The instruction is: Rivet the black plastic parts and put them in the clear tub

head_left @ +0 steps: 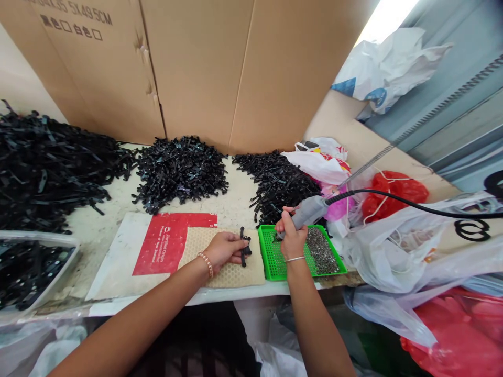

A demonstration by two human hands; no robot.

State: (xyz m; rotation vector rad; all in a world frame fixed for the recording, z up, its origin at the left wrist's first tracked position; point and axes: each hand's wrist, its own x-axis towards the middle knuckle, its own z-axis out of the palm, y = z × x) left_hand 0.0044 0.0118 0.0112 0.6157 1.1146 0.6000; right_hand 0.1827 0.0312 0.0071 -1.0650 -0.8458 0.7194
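Note:
My left hand (226, 250) pinches a small black plastic part (244, 247) above a cream honeycomb-textured mat (226, 277). My right hand (293, 238) is wrapped round a grey electric screwdriver (309, 210), whose tip points down over a bright green perforated tray (267, 262). Small metal screws (322, 251) fill the tray's right side. Whether a screw sits on the driver's tip is too small to tell. Behind the tray lies a heap of black parts (281, 180).
More black parts are heaped at the back middle (183, 170) and far left (47, 162). A white bin (74, 246) stands front left. A cardboard box (196, 73) rises behind. From the driver run a black cable (393, 196) and a coiled spring (416, 133). Plastic bags (393, 251) crowd the right.

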